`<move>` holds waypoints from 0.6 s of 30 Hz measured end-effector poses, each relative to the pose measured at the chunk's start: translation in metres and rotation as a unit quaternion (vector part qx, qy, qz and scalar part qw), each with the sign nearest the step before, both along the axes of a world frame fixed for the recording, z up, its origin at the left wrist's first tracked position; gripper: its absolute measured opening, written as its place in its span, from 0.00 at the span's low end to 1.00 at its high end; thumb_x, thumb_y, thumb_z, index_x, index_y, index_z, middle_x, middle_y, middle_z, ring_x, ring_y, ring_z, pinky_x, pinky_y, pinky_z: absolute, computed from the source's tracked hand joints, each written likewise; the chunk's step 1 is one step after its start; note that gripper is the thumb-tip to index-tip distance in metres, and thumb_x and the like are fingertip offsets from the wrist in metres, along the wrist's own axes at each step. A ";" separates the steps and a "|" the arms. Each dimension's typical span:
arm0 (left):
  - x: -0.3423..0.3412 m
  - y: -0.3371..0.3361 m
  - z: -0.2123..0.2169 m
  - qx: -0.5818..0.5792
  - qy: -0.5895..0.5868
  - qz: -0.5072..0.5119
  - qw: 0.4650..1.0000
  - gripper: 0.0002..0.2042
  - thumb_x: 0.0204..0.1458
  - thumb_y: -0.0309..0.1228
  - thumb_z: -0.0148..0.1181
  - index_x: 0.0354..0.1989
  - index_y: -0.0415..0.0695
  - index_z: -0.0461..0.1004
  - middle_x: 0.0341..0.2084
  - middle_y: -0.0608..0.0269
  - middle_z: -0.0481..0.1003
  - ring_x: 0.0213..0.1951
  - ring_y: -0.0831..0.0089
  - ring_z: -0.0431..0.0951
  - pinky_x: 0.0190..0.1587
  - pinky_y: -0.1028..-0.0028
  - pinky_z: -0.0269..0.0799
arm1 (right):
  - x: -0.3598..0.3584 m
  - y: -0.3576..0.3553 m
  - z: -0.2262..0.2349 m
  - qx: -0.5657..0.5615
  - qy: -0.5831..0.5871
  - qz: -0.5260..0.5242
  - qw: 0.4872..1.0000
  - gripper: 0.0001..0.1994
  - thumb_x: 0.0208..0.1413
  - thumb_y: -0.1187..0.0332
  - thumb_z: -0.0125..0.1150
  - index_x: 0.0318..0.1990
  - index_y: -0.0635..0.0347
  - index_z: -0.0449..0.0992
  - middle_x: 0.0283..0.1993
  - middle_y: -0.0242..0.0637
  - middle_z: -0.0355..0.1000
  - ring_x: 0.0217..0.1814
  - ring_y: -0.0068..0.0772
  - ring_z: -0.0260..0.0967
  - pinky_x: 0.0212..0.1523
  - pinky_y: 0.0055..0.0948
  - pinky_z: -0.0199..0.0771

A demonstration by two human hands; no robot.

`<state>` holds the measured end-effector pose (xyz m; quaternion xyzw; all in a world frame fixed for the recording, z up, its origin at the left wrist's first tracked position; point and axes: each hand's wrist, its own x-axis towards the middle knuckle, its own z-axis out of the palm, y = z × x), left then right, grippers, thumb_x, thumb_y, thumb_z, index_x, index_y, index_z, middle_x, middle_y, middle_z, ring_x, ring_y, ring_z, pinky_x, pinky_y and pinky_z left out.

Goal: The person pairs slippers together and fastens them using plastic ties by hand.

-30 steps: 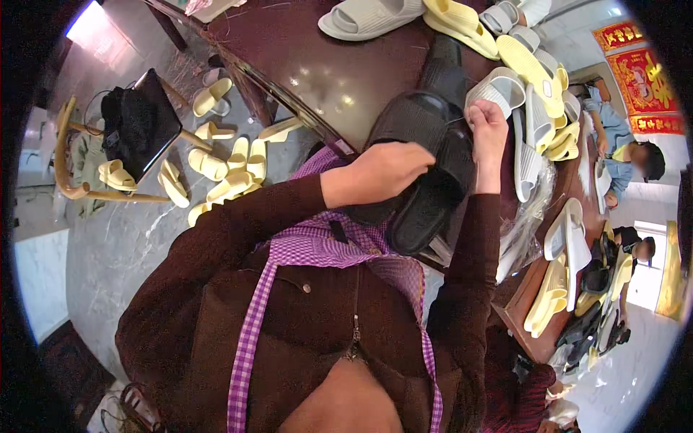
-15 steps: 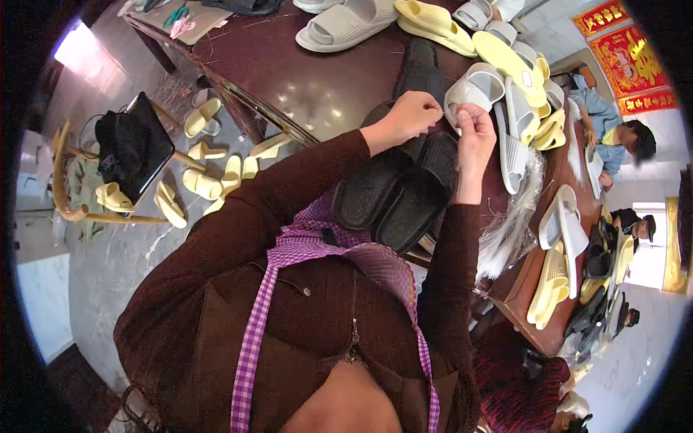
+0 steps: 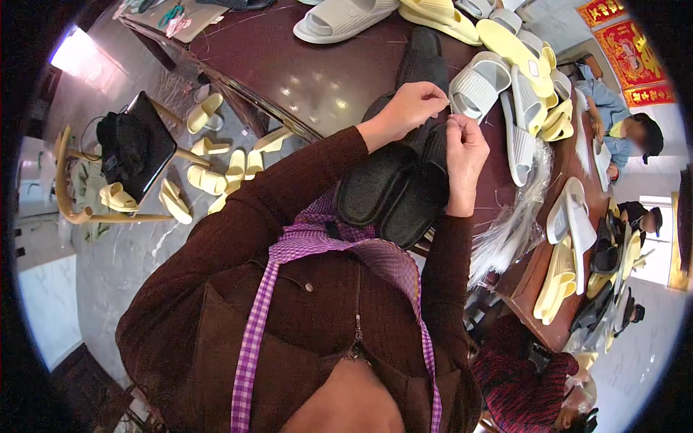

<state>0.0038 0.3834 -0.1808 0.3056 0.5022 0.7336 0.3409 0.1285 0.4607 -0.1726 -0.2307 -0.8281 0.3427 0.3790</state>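
Note:
My left hand (image 3: 410, 112) has its fingertips pinched together above a pair of black ribbed slippers. Opposite it, slightly nearer to me, my right hand (image 3: 465, 162) is closed in a pinch, its fingertips close to the left ones. Anything between the fingers is too small to make out. Below the hands, at the table's near edge, lie the left black slipper (image 3: 366, 195) and the right black slipper (image 3: 413, 211), side by side with the near ends towards me. Their far parts are partly hidden by my hands. Another black slipper (image 3: 421, 61) lies just beyond.
Grey slippers (image 3: 345, 20) and yellow slippers (image 3: 505, 47) are heaped on the dark red table (image 3: 289, 79). A bundle of thin clear strands (image 3: 502, 245) hangs at the right edge. Yellow slippers lie on the floor beside a chair (image 3: 148, 133). Several people work at the right.
My right hand has come down a little and turned, its fingertips now just below the left ones. My left hand has shifted slightly up and right. The whole view has shifted slightly.

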 end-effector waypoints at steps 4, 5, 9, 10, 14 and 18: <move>0.000 0.000 -0.001 0.001 0.001 0.005 1.000 0.07 0.50 0.31 0.58 0.31 0.40 0.75 0.18 0.71 0.69 0.16 0.86 0.61 0.17 0.84 0.54 | -0.002 -0.005 0.004 0.031 -0.029 -0.015 0.999 0.05 0.52 0.73 0.59 0.34 0.66 0.76 0.27 0.28 0.73 0.29 0.15 0.64 0.34 0.19 0.67; 0.000 0.000 -0.001 0.004 0.003 0.006 1.000 0.07 0.50 0.31 0.58 0.31 0.40 0.75 0.18 0.71 0.69 0.16 0.86 0.61 0.17 0.84 0.54 | -0.002 -0.005 0.004 0.031 -0.029 -0.015 0.999 0.05 0.52 0.73 0.59 0.34 0.66 0.76 0.27 0.28 0.73 0.29 0.15 0.64 0.34 0.19 0.67; -0.001 0.000 -0.001 0.012 0.010 0.003 1.000 0.06 0.50 0.31 0.58 0.31 0.41 0.75 0.18 0.72 0.69 0.16 0.86 0.61 0.17 0.84 0.54 | -0.002 -0.005 0.004 0.023 -0.024 -0.028 0.999 0.05 0.51 0.73 0.59 0.34 0.66 0.76 0.26 0.29 0.73 0.29 0.14 0.64 0.33 0.18 0.66; -0.001 0.000 -0.001 0.014 0.013 0.001 1.000 0.06 0.50 0.31 0.58 0.31 0.41 0.75 0.18 0.72 0.69 0.16 0.87 0.61 0.17 0.84 0.54 | -0.002 -0.004 0.003 0.025 -0.026 -0.025 0.999 0.05 0.51 0.73 0.59 0.34 0.66 0.76 0.26 0.29 0.73 0.29 0.14 0.64 0.33 0.19 0.67; 0.000 -0.002 0.001 0.003 0.012 0.000 1.000 0.06 0.49 0.30 0.58 0.31 0.41 0.75 0.18 0.72 0.69 0.17 0.87 0.61 0.17 0.84 0.54 | -0.002 -0.002 0.001 0.022 -0.025 -0.018 0.999 0.05 0.52 0.73 0.58 0.34 0.66 0.76 0.27 0.30 0.73 0.30 0.15 0.64 0.34 0.19 0.67; 0.001 -0.004 0.005 -0.001 0.000 -0.007 1.000 0.06 0.48 0.25 0.57 0.31 0.34 0.75 0.22 0.66 0.72 0.25 0.82 0.69 0.28 0.81 0.64 | -0.002 -0.003 0.002 0.013 -0.023 -0.019 0.999 0.05 0.52 0.73 0.58 0.34 0.65 0.76 0.27 0.30 0.74 0.30 0.16 0.65 0.34 0.20 0.68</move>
